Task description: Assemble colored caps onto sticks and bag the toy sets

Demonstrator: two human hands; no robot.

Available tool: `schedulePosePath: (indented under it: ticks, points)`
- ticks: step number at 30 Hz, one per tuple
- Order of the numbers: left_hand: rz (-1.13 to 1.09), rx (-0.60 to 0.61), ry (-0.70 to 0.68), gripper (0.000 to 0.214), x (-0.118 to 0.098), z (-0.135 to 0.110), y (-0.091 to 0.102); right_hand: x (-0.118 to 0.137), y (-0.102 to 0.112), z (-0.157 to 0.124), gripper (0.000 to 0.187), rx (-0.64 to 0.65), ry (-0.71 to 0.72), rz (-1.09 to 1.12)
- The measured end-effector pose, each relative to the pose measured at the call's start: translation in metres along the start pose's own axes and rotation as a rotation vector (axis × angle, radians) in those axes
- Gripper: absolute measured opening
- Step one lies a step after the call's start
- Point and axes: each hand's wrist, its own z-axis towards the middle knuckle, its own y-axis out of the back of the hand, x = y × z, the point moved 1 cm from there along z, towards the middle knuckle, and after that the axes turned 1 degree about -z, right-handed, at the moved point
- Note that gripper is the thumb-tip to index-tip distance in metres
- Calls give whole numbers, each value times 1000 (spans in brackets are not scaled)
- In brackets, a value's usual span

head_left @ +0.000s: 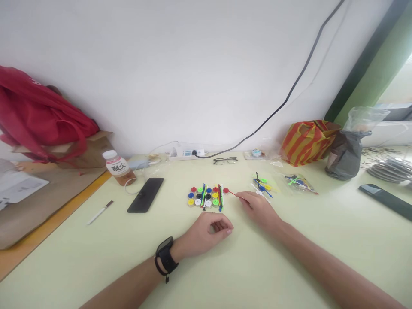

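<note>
My right hand (260,210) pinches a thin red plastic arrow-like stick (234,194), which points left with its far end at a red round piece (225,190). Just below the colored pieces, my left hand (204,234) rests on the table, loosely curled, with nothing visible in its fingers. Short rows of small round pieces (198,202) in red, green, blue, yellow, black and white stand in front of the hands. Across these rows lie colored arrow sticks (220,198) in two bunches. Beyond my right hand is a loose pile of arrow sticks and round pieces (262,187).
A clear bag of similar parts (301,183) lies farther right. Glasses (225,161) and a power strip (186,153) are by the wall. Leftward are a black phone (146,195), a drink bottle (119,168) and a white pen-like stick (100,213). A dark phone-like slab (391,199) lies at right.
</note>
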Motion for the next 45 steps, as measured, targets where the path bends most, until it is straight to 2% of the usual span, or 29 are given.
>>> schedulePosePath:
  ticks: [8,14,17,21,24,26,30,33,38,45]
  points:
    - [10,-3,8,20,-1,0,0,-2,-2,1,36,29,-5,3]
    - [-4,-3,4,18,-1,0,0,5,7,0,36,20,-13,23]
    - [-16,-51,-13,19,0,0,1,7,16,-2,28,-24,-32,40]
    - [-23,-174,-21,19,4,2,4,7,26,-2,18,-43,-91,57]
    - [127,-251,-32,26,7,2,7,12,30,-2,16,33,-97,81]
    - [248,-261,-47,33,8,2,7,19,31,-3,16,108,-74,130]
    - [331,-214,-46,38,8,1,7,35,31,-7,18,261,-19,301]
    - [342,-149,-59,24,5,1,7,42,32,-9,18,317,-23,424]
    - [270,-121,-64,17,0,1,7,42,33,-8,17,364,-78,572]
    - [-58,-170,-4,21,1,1,4,44,38,-5,21,337,-108,615]
